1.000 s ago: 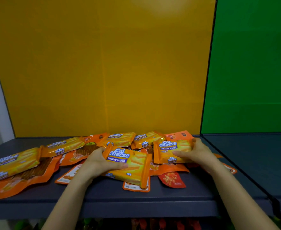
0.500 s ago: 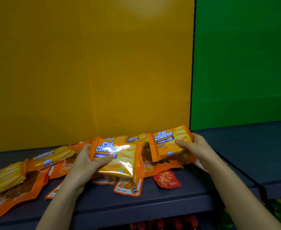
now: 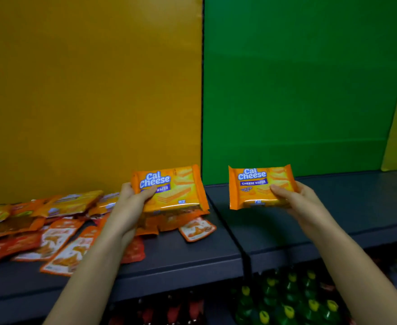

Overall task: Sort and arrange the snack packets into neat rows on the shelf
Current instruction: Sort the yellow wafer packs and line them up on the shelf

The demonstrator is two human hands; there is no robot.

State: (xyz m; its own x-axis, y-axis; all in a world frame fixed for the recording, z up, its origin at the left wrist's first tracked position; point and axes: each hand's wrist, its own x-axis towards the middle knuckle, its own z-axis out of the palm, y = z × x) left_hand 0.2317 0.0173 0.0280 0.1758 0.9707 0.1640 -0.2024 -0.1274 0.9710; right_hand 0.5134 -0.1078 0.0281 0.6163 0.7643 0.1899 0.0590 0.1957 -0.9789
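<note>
My left hand [image 3: 131,202] grips an orange Cal Cheese wafer packet [image 3: 176,191] by its left edge, held above the right end of the snack pile. My right hand [image 3: 296,200] grips a second Cal Cheese wafer packet [image 3: 258,186] by its right side, held in the air over the shelf section with the green back wall. A jumbled pile of orange and red snack packets [image 3: 52,228] lies on the dark grey shelf [image 3: 181,259] in front of the yellow back wall. One small orange pouch [image 3: 197,228] lies at the pile's right edge.
A black divider line [image 3: 202,113] separates the yellow-backed section from the green-backed section [image 3: 310,90]. The grey shelf surface [image 3: 357,202] under the green wall holds no packets. Below the shelf edge, green bottles with yellow caps [image 3: 286,301] and red items stand on a lower level.
Both hands lifted their packets off the pile and moved them right; the right packet now hangs over the green-backed section. The view has swung to the right.
</note>
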